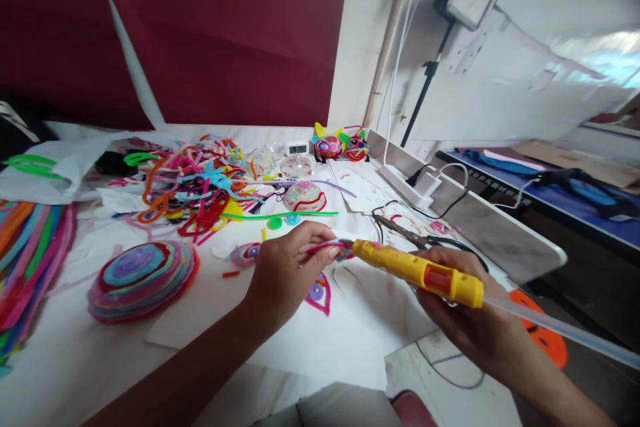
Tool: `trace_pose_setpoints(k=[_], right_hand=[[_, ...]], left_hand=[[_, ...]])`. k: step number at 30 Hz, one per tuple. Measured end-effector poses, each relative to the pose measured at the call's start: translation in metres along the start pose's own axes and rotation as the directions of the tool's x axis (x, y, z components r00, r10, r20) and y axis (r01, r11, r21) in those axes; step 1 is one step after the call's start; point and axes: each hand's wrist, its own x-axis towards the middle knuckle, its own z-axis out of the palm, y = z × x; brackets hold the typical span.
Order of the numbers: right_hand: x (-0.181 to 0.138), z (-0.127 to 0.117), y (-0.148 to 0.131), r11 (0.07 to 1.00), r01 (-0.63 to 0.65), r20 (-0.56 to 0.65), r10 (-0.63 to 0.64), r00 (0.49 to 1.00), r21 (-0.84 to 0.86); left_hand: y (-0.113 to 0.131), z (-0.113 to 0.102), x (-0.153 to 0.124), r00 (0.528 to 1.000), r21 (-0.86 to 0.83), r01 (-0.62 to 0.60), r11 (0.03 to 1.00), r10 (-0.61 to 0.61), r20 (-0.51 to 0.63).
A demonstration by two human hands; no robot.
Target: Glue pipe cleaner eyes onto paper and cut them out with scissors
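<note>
My right hand is wrapped round a yellow hot glue gun with a clear glue stick sticking out behind. Its nozzle points left at a pink pipe cleaner pinched in the fingers of my left hand. Just below my left hand, a pink and purple coiled piece lies on the white table. Another small coil lies to the left of that hand.
A large multicoloured coiled disc sits at the left, a heap of loose pipe cleaners behind it. Scissors, a power strip, a small clock and finished coloured figures lie farther back. An orange disc lies at the right.
</note>
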Motion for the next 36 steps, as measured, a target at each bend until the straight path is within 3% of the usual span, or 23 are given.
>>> trace_pose_setpoints(k=[7,36], right_hand=[[0.006,-0.0021,-0.0014,0.995,0.065,-0.007,-0.066,0.998,-0.073],[0.0013,0.0007,0.0014,0.994,0.083,0.002,-0.083,0.997,-0.074]], left_hand=[[0.0014,0.0001,0.0005,1.0,0.007,-0.008,1.0,0.008,-0.007],[0.0012,0.0025,-0.0013,1.0,0.022,0.008,1.0,-0.008,-0.016]])
